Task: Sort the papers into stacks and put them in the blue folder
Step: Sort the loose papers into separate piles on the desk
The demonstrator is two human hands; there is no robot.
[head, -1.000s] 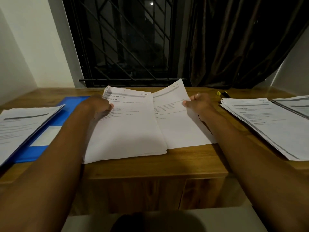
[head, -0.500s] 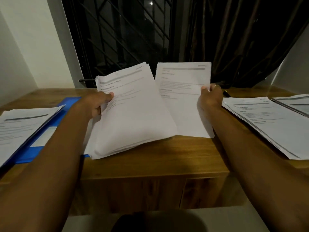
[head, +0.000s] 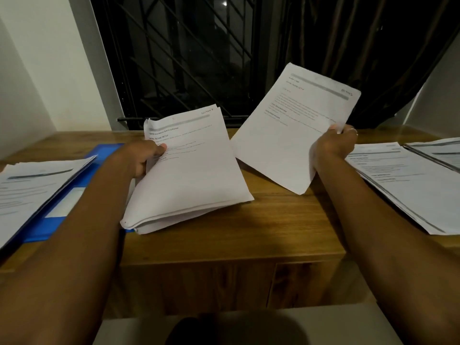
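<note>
Head view: left hand (head: 143, 158) grips the sagging bundle (head: 189, 175), right hand (head: 332, 145) pinches one sheet (head: 291, 125) aloft. That bundle's loose bottom pages could slip out and scatter, I reckon.

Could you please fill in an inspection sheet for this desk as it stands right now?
Surface: brown wooden desk, bare at the middle front.
Job's things: blue plastic folder at left, white paper stack lying on it; printed paper stack at right, another stack beyond it; thick paper bundle and single printed sheet held up.
Clutter: nothing seen.
Grippers: left hand grips the bundle; right hand pinches the sheet.
Cables: nothing seen.
Surroundings: black barred window, dark curtain, white walls.
</note>
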